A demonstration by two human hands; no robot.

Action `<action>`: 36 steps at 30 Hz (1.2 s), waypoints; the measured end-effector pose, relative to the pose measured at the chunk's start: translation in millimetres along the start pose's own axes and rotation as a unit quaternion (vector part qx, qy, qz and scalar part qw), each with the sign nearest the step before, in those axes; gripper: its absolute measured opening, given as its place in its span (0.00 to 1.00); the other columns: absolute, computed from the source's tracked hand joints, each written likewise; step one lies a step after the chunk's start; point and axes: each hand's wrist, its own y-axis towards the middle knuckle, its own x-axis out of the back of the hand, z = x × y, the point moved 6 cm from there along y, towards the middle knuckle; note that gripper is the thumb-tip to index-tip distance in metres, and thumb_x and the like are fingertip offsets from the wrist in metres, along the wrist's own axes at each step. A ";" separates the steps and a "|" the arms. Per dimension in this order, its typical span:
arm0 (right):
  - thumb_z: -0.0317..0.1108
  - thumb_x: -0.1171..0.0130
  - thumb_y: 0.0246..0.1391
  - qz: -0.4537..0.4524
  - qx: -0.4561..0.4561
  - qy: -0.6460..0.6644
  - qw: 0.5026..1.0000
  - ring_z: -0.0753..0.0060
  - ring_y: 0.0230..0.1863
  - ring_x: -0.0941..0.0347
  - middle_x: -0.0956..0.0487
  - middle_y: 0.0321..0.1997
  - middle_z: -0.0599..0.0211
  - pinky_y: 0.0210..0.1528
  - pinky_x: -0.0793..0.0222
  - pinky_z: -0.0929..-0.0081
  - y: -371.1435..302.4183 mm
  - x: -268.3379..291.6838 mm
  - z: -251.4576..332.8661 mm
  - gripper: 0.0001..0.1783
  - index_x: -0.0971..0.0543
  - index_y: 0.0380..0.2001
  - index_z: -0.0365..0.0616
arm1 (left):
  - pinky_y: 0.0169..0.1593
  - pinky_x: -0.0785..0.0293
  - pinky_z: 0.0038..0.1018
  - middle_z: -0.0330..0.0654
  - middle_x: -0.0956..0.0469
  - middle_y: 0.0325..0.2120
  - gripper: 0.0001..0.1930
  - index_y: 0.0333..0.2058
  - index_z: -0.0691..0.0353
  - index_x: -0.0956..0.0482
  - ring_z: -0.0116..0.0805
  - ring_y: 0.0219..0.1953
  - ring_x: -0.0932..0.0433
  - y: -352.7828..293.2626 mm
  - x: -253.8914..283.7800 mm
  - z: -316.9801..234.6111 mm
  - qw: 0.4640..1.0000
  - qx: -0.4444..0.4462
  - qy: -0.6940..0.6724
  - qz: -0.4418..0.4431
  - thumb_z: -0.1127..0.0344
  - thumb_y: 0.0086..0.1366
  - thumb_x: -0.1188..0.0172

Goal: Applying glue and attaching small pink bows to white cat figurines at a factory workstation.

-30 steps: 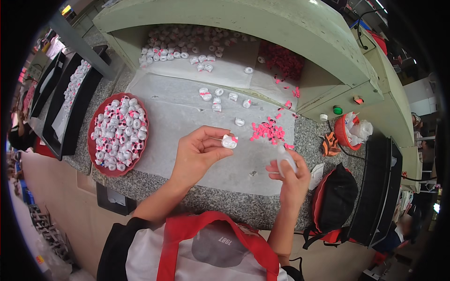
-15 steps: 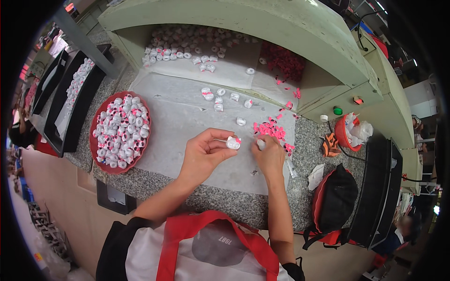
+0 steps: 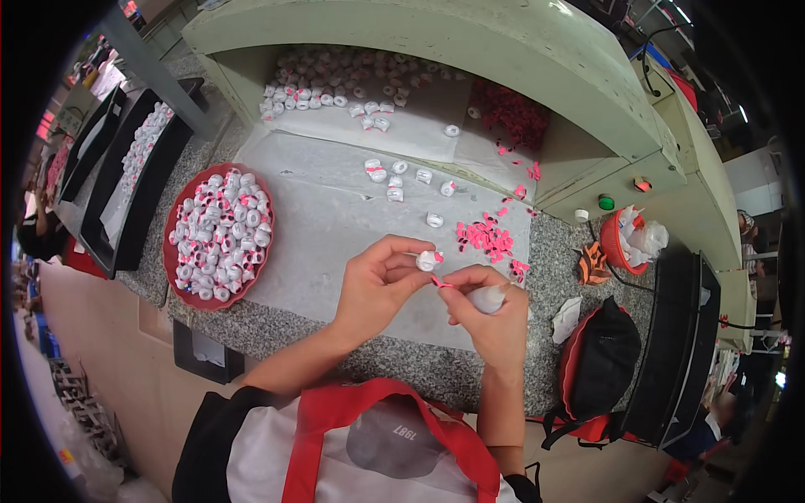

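My left hand is closed, pinching a small white rounded piece with a pink part on it between thumb and fingertips. Just right of it, my right hand is closed, with a thin pink piece at its fingertips, close to the left thumb. A small whitish squeeze bottle is tucked in the same right hand. Beyond that hand lies a loose pile of small pink pieces on the white sheet. Several more white rounded pieces lie scattered farther back on it.
At the left stands a red scalloped tray heaped with white-and-pink pieces. A pale green metal hood arches over more white and dark pink pieces. On the right are an orange-red basket, a black bag and a black tray.
My right hand has come away from the pink pile toward me and to my left hand, now with a pink piece at its fingertips. My left hand still holds the white piece, turned slightly.
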 end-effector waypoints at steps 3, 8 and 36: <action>0.23 0.38 0.38 -0.033 0.028 -0.030 0.999 0.86 0.19 0.33 0.26 0.20 0.70 0.18 0.37 0.88 -0.7 -5.1 9.8 0.08 0.25 0.25 0.35 | 0.43 0.28 0.22 0.48 0.29 0.40 0.15 0.39 0.72 0.32 0.32 0.41 0.27 -1.3 -4.2 -5.7 0.998 -0.056 0.015 0.019 0.86 0.50 0.48; 0.23 0.38 0.38 -0.066 0.033 -0.042 0.996 0.86 0.19 0.33 0.26 0.21 0.70 0.18 0.38 0.89 -0.4 2.4 2.2 0.08 0.25 0.25 0.36 | 0.46 0.29 0.24 0.51 0.33 0.45 0.17 0.40 0.72 0.32 0.33 0.44 0.29 -5.5 -5.8 -18.0 0.993 -0.093 0.067 0.042 0.87 0.49 0.47; 0.19 0.38 0.36 0.004 0.114 -0.017 0.993 0.82 0.25 0.33 0.28 0.25 0.69 0.26 0.38 0.87 5.0 2.2 5.1 0.10 0.23 0.28 0.38 | 0.44 0.31 0.25 0.48 0.28 0.38 0.12 0.40 0.72 0.29 0.32 0.40 0.28 -9.3 -11.1 -12.0 0.997 -0.055 -0.035 0.043 0.80 0.55 0.50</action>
